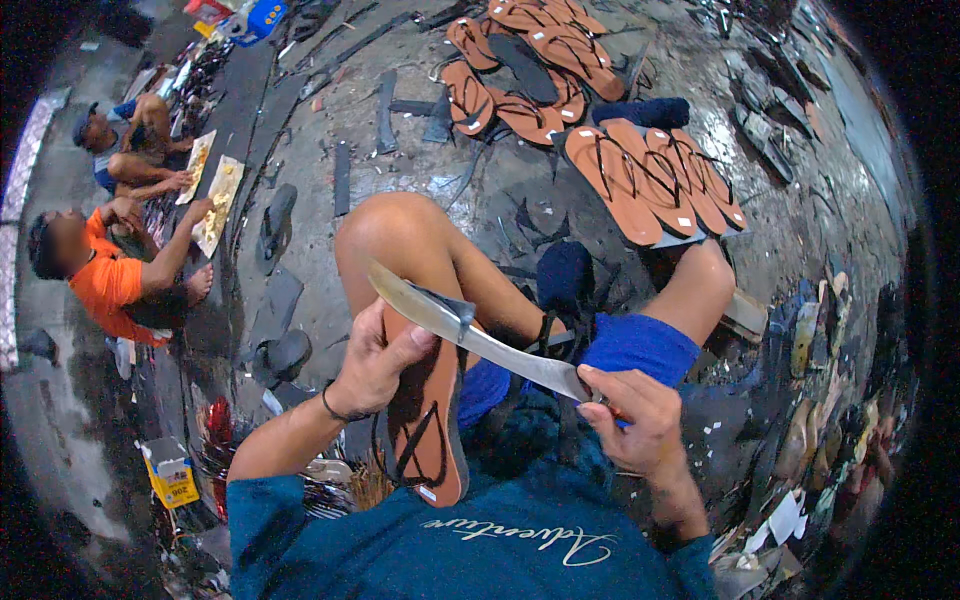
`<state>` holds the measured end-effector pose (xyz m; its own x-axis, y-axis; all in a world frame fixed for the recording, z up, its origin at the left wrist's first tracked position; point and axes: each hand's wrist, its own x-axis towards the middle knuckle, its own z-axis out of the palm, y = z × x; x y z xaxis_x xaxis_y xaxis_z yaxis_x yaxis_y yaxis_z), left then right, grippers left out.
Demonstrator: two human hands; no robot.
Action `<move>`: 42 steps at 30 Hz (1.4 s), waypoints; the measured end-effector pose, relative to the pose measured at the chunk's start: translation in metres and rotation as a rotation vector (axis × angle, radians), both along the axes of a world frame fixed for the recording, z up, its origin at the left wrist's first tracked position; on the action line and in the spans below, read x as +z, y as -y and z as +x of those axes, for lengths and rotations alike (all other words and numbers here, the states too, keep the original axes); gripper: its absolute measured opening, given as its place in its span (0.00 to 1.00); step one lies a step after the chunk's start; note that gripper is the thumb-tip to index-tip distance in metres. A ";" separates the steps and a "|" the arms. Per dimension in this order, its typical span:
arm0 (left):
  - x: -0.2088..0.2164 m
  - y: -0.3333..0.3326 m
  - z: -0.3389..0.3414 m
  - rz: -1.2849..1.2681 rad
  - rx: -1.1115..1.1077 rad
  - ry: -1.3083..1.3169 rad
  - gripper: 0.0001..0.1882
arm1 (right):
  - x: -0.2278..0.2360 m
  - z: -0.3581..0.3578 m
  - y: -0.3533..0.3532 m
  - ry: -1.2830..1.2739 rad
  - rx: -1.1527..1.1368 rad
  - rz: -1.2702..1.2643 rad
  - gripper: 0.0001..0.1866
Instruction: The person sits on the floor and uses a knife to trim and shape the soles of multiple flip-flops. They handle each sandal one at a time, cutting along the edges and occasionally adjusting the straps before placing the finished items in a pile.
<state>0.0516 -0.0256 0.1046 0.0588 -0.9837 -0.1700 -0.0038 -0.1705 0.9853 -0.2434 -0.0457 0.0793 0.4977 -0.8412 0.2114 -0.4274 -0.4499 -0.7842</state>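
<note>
My left hand (372, 365) is closed around a brown flip-flop (440, 455) with black straps, held against my body with its strap end toward me. My right hand (636, 412) grips the handle of a long curved knife (520, 362). The blade reaches left across the far part of the sandal, and its broad tip lies just beyond my left thumb. A thin dark strip of sole material (457, 308) sits along the blade, at the sandal's edge. Whether it is fully cut from the sole, I cannot tell.
Four-strap rows of brown flip-flops (655, 185) rest on a board beyond my right knee. A heap of more flip-flops (530, 60) lies farther off. Dark scraps (387, 110) litter the floor. Two people sit at left, one in an orange shirt (110, 275). A yellow-and-white container (170, 470) stands lower left.
</note>
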 end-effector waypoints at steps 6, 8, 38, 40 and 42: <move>0.008 0.004 -0.015 0.112 -0.179 -0.121 0.14 | 0.053 0.000 0.041 -0.073 0.174 0.099 0.17; 0.013 0.006 -0.022 0.089 -0.235 -0.120 0.15 | 0.065 0.005 0.051 -0.083 0.211 0.169 0.15; -0.020 0.045 -0.099 0.081 0.671 -0.899 0.17 | -0.055 0.016 -0.037 0.198 -0.398 -0.115 0.20; -0.036 0.027 -0.096 0.114 0.451 -0.848 0.16 | -0.064 -0.002 -0.068 0.118 -0.427 -0.062 0.19; -0.053 0.013 -0.092 0.129 0.438 -0.868 0.17 | -0.055 -0.003 -0.075 0.091 -0.419 -0.030 0.18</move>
<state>-0.0400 -0.0386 0.0514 0.2176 -0.8758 -0.4308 0.8028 -0.0904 0.5894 -0.2462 0.0291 0.0242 0.0929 -0.9594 0.2664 -0.5075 -0.2758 -0.8163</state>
